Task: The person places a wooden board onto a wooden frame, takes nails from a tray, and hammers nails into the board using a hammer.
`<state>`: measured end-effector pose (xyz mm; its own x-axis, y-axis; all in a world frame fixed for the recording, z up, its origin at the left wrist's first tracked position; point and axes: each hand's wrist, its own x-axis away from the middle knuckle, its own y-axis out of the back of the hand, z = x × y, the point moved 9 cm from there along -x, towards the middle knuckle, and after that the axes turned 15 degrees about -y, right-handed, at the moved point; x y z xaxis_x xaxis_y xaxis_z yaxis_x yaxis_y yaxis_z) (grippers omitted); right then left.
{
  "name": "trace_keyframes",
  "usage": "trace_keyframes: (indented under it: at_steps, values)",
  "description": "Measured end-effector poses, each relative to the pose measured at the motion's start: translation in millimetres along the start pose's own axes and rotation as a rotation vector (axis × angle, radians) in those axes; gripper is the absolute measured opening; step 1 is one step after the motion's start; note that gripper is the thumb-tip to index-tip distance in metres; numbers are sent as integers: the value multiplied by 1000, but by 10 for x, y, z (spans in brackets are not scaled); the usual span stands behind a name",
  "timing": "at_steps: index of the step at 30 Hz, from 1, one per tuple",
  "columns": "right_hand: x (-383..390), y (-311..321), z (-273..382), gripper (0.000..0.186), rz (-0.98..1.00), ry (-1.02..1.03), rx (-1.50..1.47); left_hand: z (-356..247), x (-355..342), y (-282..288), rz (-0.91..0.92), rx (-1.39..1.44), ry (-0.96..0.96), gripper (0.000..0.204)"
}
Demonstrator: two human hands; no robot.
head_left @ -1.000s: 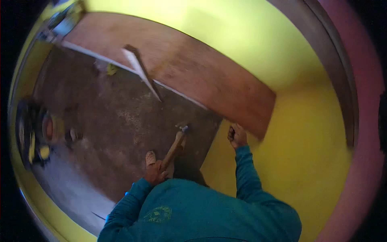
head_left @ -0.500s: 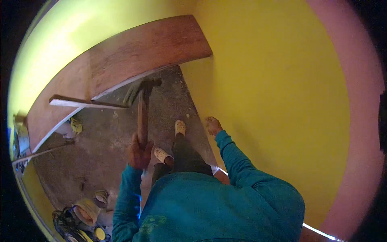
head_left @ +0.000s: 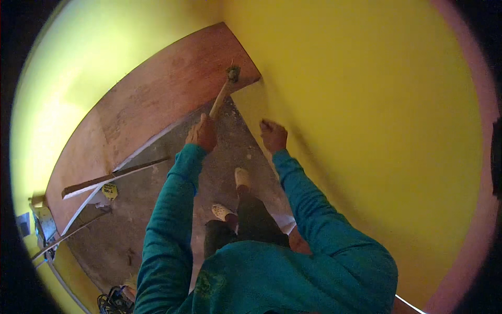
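Observation:
My left hand (head_left: pixel 203 134) is wrapped round the wooden handle of a claw hammer (head_left: pixel 219 102). The hammer is raised, and its dark head overlaps the right end of a long reddish-brown wooden board (head_left: pixel 157 86); whether it touches the board I cannot tell. Close to the yellow wall (head_left: pixel 366 131), my right hand (head_left: pixel 274 137) is closed, its fingers curled together. Anything it pinches is too small to make out. The board runs along the far wall as a shelf-like panel with a pale front edge, its right end at the corner.
A narrow wood strip (head_left: pixel 115 178) juts out from the board's front edge. Beneath it lies a yellow packet (head_left: pixel 110 191). Another thin stick (head_left: pixel 70 234) is at the left. Dark cables (head_left: pixel 112 302) lie at the lower left. My light clogs (head_left: pixel 242 177) stand on the grey floor.
My left hand has swung the hammer up and to the right, toward the board's end. My right hand has risen along the wall. The view has shifted slightly.

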<state>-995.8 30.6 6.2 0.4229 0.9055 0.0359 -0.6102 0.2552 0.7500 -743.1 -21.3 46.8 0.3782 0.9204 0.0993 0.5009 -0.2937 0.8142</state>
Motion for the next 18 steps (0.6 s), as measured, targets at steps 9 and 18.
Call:
trace_keyframes:
  at_steps: [9,18]
  values:
    - [-1325,-137,639,30,-324,143,-57,-237,189,163,-26,85,-190,30]
    - [-1305,15,847,24,-515,294,-79,-723,154,585,-56,152,-175,37]
